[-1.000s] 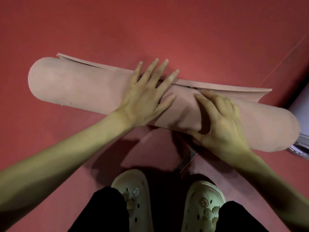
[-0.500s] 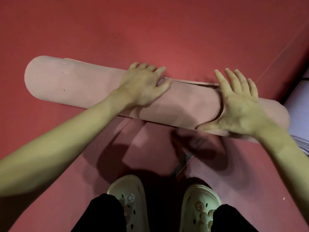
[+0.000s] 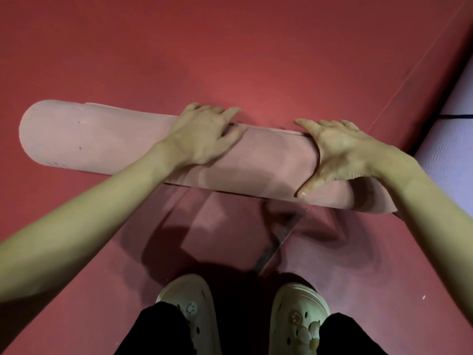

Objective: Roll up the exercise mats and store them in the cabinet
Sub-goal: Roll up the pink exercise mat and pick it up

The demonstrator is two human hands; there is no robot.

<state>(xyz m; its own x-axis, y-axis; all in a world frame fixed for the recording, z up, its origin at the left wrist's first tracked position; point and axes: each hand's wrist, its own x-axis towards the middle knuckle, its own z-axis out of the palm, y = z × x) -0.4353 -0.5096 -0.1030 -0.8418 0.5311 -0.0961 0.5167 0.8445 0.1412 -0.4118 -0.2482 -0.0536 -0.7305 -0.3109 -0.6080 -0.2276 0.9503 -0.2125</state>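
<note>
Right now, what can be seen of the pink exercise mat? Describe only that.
The pink mat is a dull pink, foam-like sheet with a fine ribbed texture, rolled into a long tube lying crosswise on the red floor. Its loose outer edge shows along the far side. The left hand curls over its middle; the right hand wraps it near the right end, thumb on the near side.
</note>
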